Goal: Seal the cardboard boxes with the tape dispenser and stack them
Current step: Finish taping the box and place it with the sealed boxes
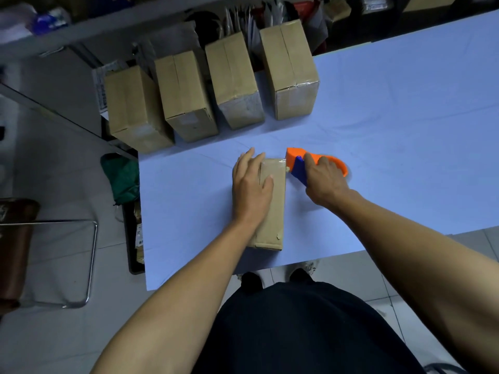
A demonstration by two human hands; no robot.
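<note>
Blue table (378, 109): left hand (252, 184) flat on box (272, 209); right hand (324, 179) grips dispenser (295, 157), seemingly touching box's far corner.

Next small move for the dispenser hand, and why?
Probably tilt the tape dispenser to cut the tape: the right hand holds it at the far top corner of the box, tape already along the seam, while the left hand presses the top.

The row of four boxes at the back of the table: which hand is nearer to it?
Left. The left hand lies flat on the near box, below the row of four boxes. The right hand grips the tape dispenser, farther right.
</note>
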